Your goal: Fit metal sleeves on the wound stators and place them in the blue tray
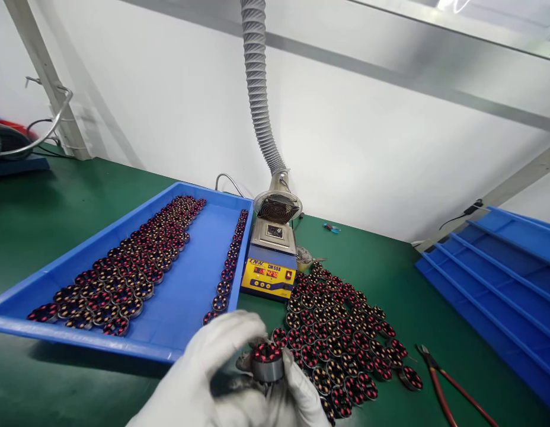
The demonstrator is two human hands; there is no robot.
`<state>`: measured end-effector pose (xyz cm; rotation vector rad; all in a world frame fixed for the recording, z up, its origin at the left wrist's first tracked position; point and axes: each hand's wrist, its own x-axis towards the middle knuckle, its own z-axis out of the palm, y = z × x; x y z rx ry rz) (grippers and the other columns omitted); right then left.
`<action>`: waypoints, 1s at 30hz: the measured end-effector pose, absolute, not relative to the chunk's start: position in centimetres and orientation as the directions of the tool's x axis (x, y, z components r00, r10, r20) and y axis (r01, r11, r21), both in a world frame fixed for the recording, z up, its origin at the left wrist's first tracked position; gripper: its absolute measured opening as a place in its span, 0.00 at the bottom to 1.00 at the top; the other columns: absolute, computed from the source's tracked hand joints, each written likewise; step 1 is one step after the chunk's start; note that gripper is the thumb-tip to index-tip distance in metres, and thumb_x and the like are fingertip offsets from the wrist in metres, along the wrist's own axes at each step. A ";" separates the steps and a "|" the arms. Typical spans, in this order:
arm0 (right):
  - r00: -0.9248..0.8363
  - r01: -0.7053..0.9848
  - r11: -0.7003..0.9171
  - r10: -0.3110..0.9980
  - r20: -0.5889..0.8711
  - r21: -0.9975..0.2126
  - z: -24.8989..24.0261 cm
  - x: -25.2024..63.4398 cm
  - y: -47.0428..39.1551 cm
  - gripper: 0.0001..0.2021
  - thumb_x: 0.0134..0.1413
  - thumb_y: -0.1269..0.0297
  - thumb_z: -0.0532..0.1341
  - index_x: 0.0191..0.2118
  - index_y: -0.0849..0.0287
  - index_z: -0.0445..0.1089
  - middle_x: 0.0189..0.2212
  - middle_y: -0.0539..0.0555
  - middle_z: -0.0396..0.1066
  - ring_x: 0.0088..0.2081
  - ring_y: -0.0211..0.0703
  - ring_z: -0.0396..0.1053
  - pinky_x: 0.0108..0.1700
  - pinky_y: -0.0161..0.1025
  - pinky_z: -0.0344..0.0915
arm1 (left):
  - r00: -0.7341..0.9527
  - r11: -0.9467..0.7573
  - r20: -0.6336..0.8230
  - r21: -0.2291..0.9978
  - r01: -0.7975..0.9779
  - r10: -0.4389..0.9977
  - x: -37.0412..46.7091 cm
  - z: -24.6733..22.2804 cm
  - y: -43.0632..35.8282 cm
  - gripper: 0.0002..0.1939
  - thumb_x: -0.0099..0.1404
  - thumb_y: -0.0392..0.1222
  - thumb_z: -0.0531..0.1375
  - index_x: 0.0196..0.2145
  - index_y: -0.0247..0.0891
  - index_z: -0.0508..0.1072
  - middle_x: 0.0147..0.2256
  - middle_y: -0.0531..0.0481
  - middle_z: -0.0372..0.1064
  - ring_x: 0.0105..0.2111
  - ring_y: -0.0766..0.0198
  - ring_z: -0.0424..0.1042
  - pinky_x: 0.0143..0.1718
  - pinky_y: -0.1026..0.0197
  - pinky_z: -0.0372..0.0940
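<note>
Both my hands wear white gloves and meet at the bottom centre of the head view. Between them is a small round motor (268, 369), grey-sided, with red and black coils on top. My left hand (204, 367), partly smeared by motion, curls round it from the left, its dark-stained fingertips against its side. From the right, my right hand (304, 391) presses its fingers to the motor; its lower part is cut off by the frame. Many similar motors (339, 338) lie on the green table just right of my hands.
A blue tray (168, 353) at left holds rows of motors. Behind my hands stands a yellow-and-blue solder pot (268, 276) with lit digits, under a grey extraction hose (259, 89). Red-handled cutters (439, 379) lie at right, near blue stacked trays (497, 296).
</note>
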<state>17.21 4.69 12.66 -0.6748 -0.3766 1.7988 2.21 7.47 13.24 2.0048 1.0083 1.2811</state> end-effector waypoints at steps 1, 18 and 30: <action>-0.183 -0.753 -0.302 0.950 -0.254 -0.585 12.5 17.3 4.8 0.14 0.40 0.56 0.69 0.35 0.56 0.74 0.36 0.51 0.74 0.41 0.40 0.71 0.46 0.39 0.66 | 0.326 -0.635 0.550 0.715 0.293 0.769 2.3 13.5 7.4 0.29 0.52 0.38 0.67 0.51 0.52 0.66 0.49 0.55 0.67 0.48 0.67 0.67 0.50 0.70 0.60; -0.248 -0.727 -0.371 0.926 -0.283 -0.578 12.8 16.6 4.9 0.21 0.35 0.59 0.72 0.38 0.60 0.71 0.34 0.56 0.73 0.33 0.42 0.72 0.40 0.42 0.68 | 0.166 -0.214 0.221 0.975 -0.060 0.961 3.3 15.3 8.4 0.08 0.49 0.35 0.62 0.29 0.42 0.78 0.33 0.50 0.74 0.31 0.62 0.74 0.33 0.70 0.69; -0.350 -0.730 -0.439 0.898 -0.266 -0.524 12.9 16.9 4.4 0.17 0.41 0.52 0.68 0.38 0.54 0.73 0.36 0.54 0.74 0.34 0.41 0.73 0.38 0.39 0.68 | -0.007 -0.385 0.388 0.918 0.096 0.922 2.3 14.0 8.1 0.11 0.53 0.36 0.62 0.34 0.47 0.77 0.38 0.55 0.74 0.38 0.66 0.73 0.40 0.74 0.65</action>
